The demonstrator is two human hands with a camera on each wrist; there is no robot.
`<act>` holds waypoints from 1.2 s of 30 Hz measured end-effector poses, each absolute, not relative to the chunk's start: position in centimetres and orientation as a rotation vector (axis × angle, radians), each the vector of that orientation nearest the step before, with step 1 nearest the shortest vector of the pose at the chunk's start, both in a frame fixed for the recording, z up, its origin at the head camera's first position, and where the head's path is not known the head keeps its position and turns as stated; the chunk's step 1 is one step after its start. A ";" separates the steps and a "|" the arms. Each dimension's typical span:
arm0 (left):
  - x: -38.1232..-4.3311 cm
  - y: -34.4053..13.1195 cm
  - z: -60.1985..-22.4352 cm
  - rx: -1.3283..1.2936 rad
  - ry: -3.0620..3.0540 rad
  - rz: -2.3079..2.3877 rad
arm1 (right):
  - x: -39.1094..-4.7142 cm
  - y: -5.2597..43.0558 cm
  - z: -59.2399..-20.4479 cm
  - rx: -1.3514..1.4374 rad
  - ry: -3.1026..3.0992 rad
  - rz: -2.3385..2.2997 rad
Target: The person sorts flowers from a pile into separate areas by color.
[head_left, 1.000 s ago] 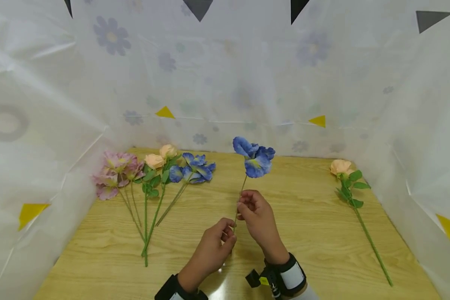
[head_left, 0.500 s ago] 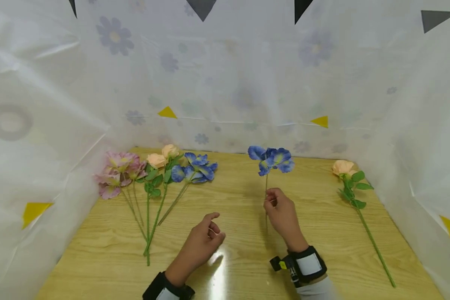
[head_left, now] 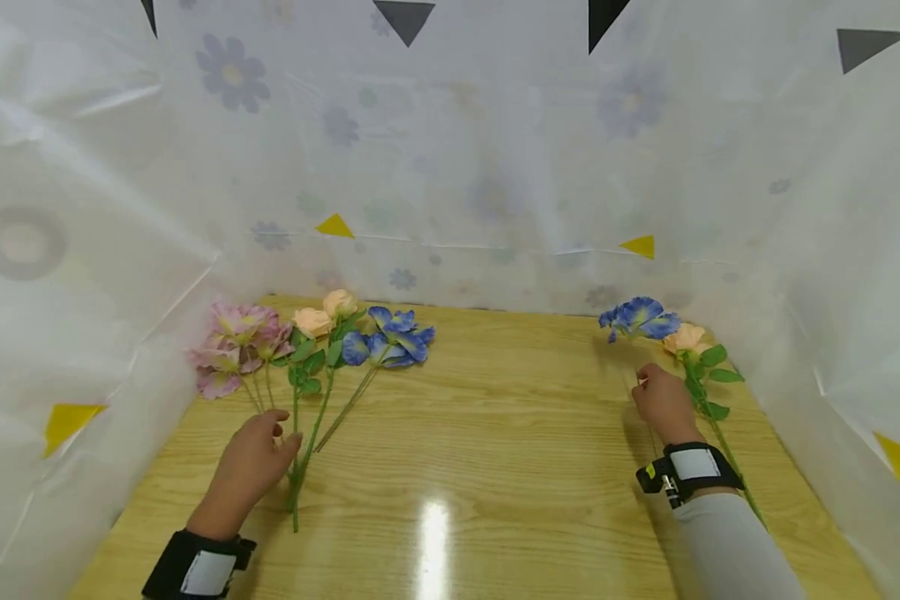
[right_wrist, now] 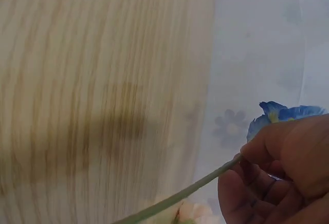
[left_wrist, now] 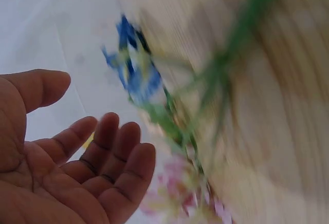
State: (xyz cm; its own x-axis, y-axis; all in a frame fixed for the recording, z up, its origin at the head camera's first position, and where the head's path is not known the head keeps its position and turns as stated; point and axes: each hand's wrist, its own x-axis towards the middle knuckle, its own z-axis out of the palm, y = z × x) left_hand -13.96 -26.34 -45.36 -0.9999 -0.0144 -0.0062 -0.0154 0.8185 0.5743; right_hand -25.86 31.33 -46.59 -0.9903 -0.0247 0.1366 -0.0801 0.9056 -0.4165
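Dusty pink at far left: ruffled artificial flowers (head_left: 232,321) on thin stems. Over their lower ends, freshly swung across from mid-table, an unclenched left hand (head_left: 251,458), fingers loosely bent around nothing. Next along, round peach roses (head_left: 313,322) with green leaves, then a bunch of flat-lying, frilled blue blooms (head_left: 403,343). At right, just carried over from nearer the centre, a single ruffled blue flower (head_left: 640,319), pinched by its thin green stem between thumb and fingers of the right hand (head_left: 663,404). Near a lone peach rose (head_left: 686,337), with contact impossible to tell. By judgement, work now split between both sides, without release at right yet. Close behind, a pale wood-grain table (head_left: 495,433) edge against white flower-printed plastic sheeting (head_left: 487,167); tighter quarters at either side wall. Widest room for moving: mid-table, between both hands.
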 end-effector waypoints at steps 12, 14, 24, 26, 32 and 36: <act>-15.6 -28.2 -47.8 -0.085 2.935 0.811 | -27.5 33.6 -49.2 0.087 -3.154 0.518; -15.9 -28.1 -48.0 -0.088 2.956 0.765 | -27.3 33.6 -49.1 0.071 -3.146 0.548; -16.1 -28.2 -47.9 -0.157 3.005 0.692 | -23.6 31.5 -47.1 -0.034 -2.895 0.756; -16.1 -28.2 -47.9 -0.169 3.013 0.695 | -22.6 30.8 -47.3 -0.011 -2.837 0.788; -16.2 -28.5 -48.2 -0.249 3.020 0.699 | -20.1 28.9 -48.2 0.010 -2.783 0.925; -16.4 -28.9 -48.2 -0.311 3.009 0.704 | -18.8 28.0 -48.8 0.003 -2.780 0.978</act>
State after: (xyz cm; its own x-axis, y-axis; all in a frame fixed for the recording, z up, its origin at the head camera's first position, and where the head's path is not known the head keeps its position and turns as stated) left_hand -16.40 -28.95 -48.19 -0.9793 -0.1857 -0.0805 -0.2022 0.8773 0.4353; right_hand -18.82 27.98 -48.83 -0.9811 0.0621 0.1833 -0.0664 0.7819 -0.6199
